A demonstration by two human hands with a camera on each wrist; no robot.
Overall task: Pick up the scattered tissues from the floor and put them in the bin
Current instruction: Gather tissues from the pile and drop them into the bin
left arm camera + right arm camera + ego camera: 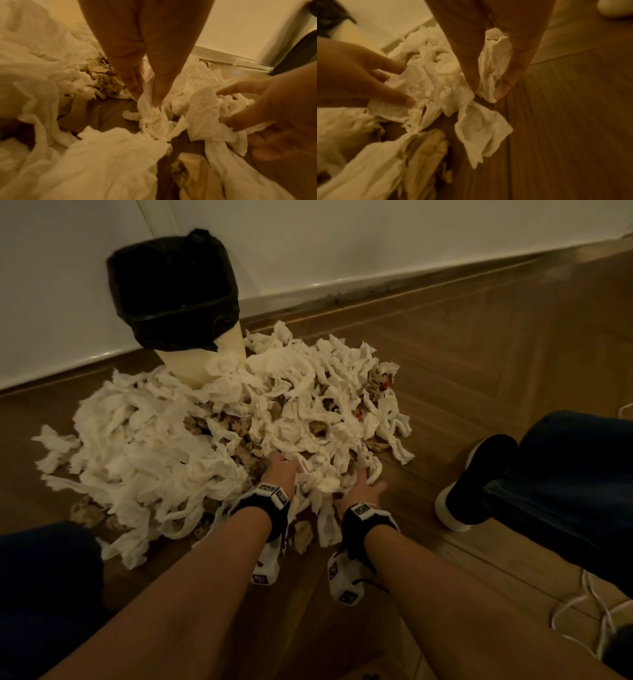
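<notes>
White tissues (191, 440): a big heap on the wooden floor (479, 364), nearly all left to gather.
Bin (178, 302): black-lined, just behind the heap; contents hidden from me.
Hands: my left hand (282, 470) pinches a tissue; my right hand (363, 491) closes round a clump.
Obstacles: brown paper scraps (239, 426) mixed in; my shoe (474, 484) nearby.

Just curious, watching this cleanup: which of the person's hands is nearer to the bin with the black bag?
Left. The left hand is sunk in the tissue pile below the bin; the right hand sits at the pile's near right edge, farther from it.
</notes>
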